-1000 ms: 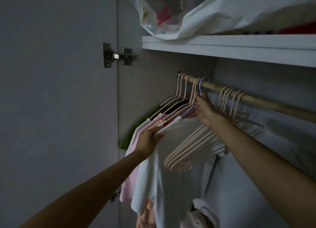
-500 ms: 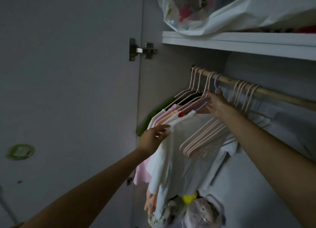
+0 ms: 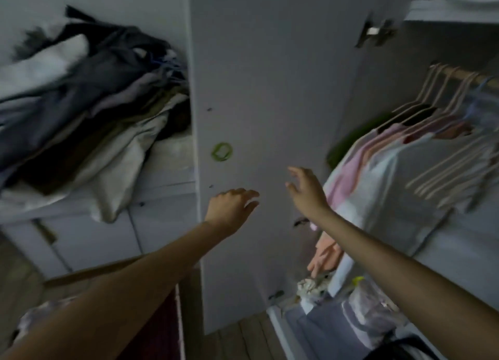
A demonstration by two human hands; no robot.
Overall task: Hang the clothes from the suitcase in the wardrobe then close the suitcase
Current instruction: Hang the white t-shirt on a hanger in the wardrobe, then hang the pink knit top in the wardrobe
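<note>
Both the left hand (image 3: 232, 206) and right hand (image 3: 306, 188) have let go and hang empty, fingers spread, the white garment (image 3: 383, 187) hung just right of them, so fetching comes next; the suitcase is unseen.

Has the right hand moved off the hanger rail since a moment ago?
Yes. The right hand has dropped down and left of the rail, now empty with fingers spread before the wardrobe door.

Two hands, the left hand (image 3: 231, 206) and the right hand (image 3: 306, 187); one open wardrobe door (image 3: 270, 116); one rail (image 3: 464, 76) at two o'clock; perhaps four clothed hangers (image 3: 421, 100), blurred; one clothes heap (image 3: 89, 103) at ten o'clock.
</note>
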